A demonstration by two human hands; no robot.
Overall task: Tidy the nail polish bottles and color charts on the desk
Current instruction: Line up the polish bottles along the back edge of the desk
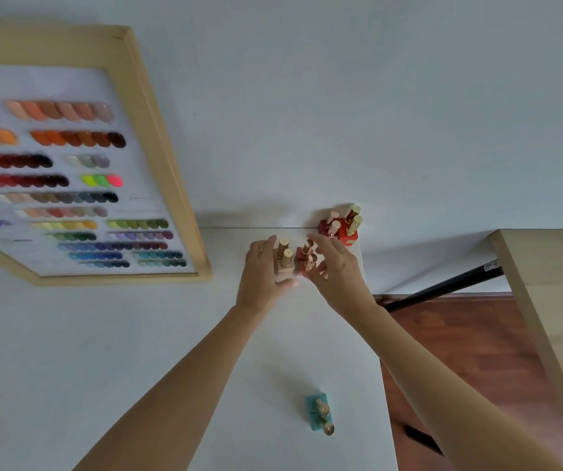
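Observation:
On the white desk [137, 334], my left hand [261, 275] wraps around two beige nail polish bottles [284, 261] with gold caps. Right beside them, my right hand [336, 268] closes its fingers on two dark red bottles [305, 258]. The two pairs stand touching each other near the far edge. A group of red and orange bottles [339, 227] stands against the wall at the desk's back right corner. Two teal bottles [321, 414] stand alone nearer to me. A wood-framed color chart [69, 185] with rows of swatches leans at the left.
The desk's right edge [384, 385] drops to a dark wooden floor [470, 351]. A light wooden table [552, 300] stands further right, with a black bar [443, 287] between. The white wall [307, 113] runs behind the desk.

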